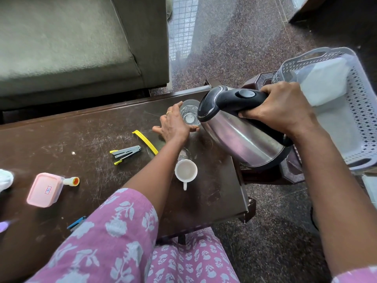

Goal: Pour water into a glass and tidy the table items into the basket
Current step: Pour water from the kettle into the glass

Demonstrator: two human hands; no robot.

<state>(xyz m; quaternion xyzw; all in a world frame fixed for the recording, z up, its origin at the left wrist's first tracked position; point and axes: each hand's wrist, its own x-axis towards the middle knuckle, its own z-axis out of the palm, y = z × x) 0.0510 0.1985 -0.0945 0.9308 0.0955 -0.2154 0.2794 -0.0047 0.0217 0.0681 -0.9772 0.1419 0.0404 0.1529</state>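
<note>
Pouring step judged in hand: kettle [244, 137] tipped over the glass [189, 113] at the table's [81, 139] far edge, handle clamped in the right hand [279, 109], glass held by the left hand [175, 125]; next, a steady tilt is called for

Glossy brushed steel is seen on the body of the rounded silver kettle [240, 139], whose black handle [226, 102] is moulded of smooth matt plastic. The clear drinking glass [188, 114] is shiny and transparent. The dark brown wooden table [81, 144] is heavily scratched. The pale lilac basket [363, 119] is formed of perforated plastic, the small white cup [186, 170] looks glazed, and the grey-green sofa [61, 48] is covered in coarse cloth.
</note>
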